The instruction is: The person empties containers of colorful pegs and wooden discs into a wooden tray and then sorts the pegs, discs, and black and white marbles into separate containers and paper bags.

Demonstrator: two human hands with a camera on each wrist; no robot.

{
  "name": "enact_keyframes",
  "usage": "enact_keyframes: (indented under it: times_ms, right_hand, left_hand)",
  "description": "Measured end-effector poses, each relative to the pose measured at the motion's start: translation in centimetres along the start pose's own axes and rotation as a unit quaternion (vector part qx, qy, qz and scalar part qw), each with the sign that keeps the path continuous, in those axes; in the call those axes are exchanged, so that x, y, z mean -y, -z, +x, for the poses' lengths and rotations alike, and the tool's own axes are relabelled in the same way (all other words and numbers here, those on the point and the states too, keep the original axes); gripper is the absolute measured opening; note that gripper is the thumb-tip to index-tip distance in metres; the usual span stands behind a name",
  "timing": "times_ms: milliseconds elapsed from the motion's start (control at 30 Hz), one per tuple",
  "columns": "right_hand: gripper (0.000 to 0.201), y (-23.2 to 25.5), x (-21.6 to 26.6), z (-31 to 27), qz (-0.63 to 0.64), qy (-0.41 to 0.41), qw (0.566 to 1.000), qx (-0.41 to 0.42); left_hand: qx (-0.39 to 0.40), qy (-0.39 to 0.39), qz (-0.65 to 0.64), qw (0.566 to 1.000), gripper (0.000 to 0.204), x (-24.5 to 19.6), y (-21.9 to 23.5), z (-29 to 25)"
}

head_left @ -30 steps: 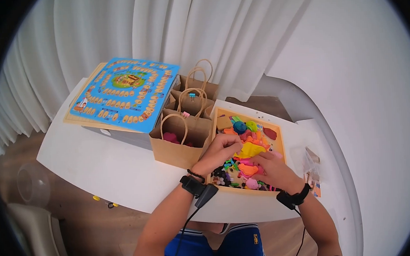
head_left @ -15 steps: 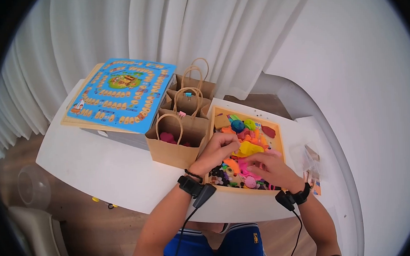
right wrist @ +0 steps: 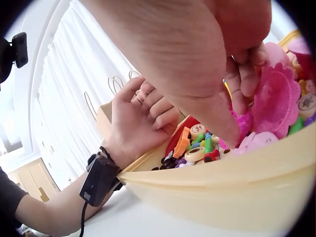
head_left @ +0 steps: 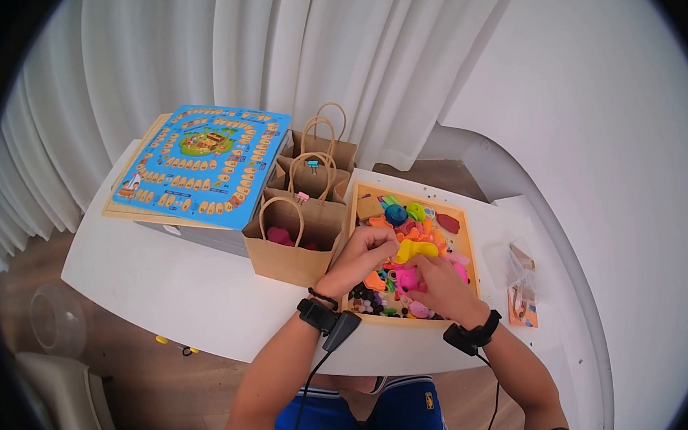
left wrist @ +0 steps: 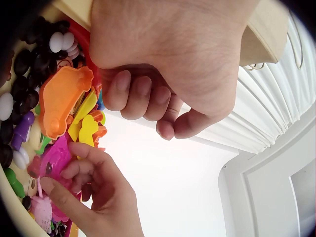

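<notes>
My right hand (head_left: 447, 289) reaches into a light wooden tray (head_left: 402, 319) crowded with small toys. Its thumb and fingers pinch a glittery magenta mould (left wrist: 57, 158); a scalloped pink mould (right wrist: 279, 101) lies beside the fingertips. Over the tray's left side hovers my left hand (head_left: 362, 255), fingers curled toward the palm, thumb and index tips together, nothing visible in it. Close to those fingertips in the head view is a yellow mould (head_left: 417, 249). An orange car-shaped mould (left wrist: 64, 98) rests among black and white pieces below the left hand.
Brown paper bags (head_left: 292, 261) with handles stand left of the tray. A blue game board (head_left: 207, 164) lies on a stack behind them. To the tray's right are a clear plastic packet (head_left: 521, 271) and a picture card (head_left: 523, 313). The white table (head_left: 159, 281) has a curved edge.
My right hand has shifted slightly left and deeper among the pink pieces, uncovering pink toys at its right. The left hand stays almost in place. The head view has drifted slightly.
</notes>
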State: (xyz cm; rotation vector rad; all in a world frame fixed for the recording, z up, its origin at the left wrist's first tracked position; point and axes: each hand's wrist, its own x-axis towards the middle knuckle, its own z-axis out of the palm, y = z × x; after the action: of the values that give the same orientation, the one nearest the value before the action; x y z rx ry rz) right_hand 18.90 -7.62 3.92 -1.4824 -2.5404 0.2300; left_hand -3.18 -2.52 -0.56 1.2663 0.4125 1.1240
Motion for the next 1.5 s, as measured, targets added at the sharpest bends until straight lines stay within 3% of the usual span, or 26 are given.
enact_keyframes:
  times_ms: [100, 267, 400, 567, 900, 967, 1000, 1100, 1167, 1300, 1367, 1467, 1500]
  right_hand:
    - [0.043, -0.2, 0.3, -0.1, 0.046, -0.007, 0.999, -0.006]
    - [0.029, -0.8, 0.1, 0.1, -0.103, -0.014, 0.986, -0.131]
    - [0.028, -0.8, 0.2, 0.2, -0.111, -0.033, 0.986, -0.116]
    - [0.026, -1.4, -1.0, 0.5, -0.001, -0.065, 0.996, -0.069]
    - [0.024, -0.8, -0.3, 0.3, 0.048, -0.061, 0.995, -0.066]
    - [0.018, 0.5, 0.6, 0.4, 0.184, -0.133, 0.974, -0.007]
    - [0.018, 0.7, 0.7, 0.2, 0.184, -0.133, 0.974, -0.007]
    - [0.017, 1.3, 1.0, -0.1, 0.180, -0.102, 0.977, -0.052]
    - [0.019, 1.5, 1.4, -0.2, 0.089, -0.039, 0.986, -0.139]
    - [0.021, 1.9, 1.0, -0.6, 0.049, -0.009, 0.989, -0.140]
    - [0.018, 2.1, 0.7, -0.4, 0.119, -0.074, 0.983, -0.121]
    - [0.017, 4.7, 2.1, 0.4, 0.230, -0.117, 0.955, -0.148]
    - [0.014, 5.1, 1.7, 0.8, 0.234, -0.096, 0.952, -0.172]
  left_hand:
    - [-0.003, 0.003, 0.002, 1.000, 0.016, 0.1, 0.0, 0.0]
    - [0.001, 0.001, 0.000, 1.000, 0.017, 0.4, 0.1, 0.1]
    - [-0.003, 0.004, 0.007, 1.000, 0.017, 0.1, 0.0, 0.0]
    - [-0.001, 0.001, 0.008, 1.000, 0.016, 0.0, 0.0, 0.0]
    - [0.000, 0.003, -0.008, 1.000, 0.017, 0.2, 0.0, 0.0]
    - [-0.001, 0.004, -0.008, 1.000, 0.016, 0.5, 0.1, 0.1]
    - [-0.002, 0.004, -0.009, 1.000, 0.016, 0.5, 0.2, 0.1]
    - [-0.006, 0.006, -0.008, 1.000, 0.015, 0.2, 0.0, 0.0]
    - [-0.003, 0.003, -0.006, 1.000, 0.015, 0.2, 0.1, 0.1]
    - [-0.009, -0.001, -0.011, 1.000, 0.016, 0.3, 0.0, 0.0]
    - [-0.012, 0.004, -0.014, 1.000, 0.020, -0.1, -0.2, 0.0]
    - [-0.013, 0.005, -0.017, 1.000, 0.027, 0.5, 0.0, 0.2]
    - [-0.008, 0.000, -0.008, 1.000, 0.026, 0.8, 0.1, 0.3]
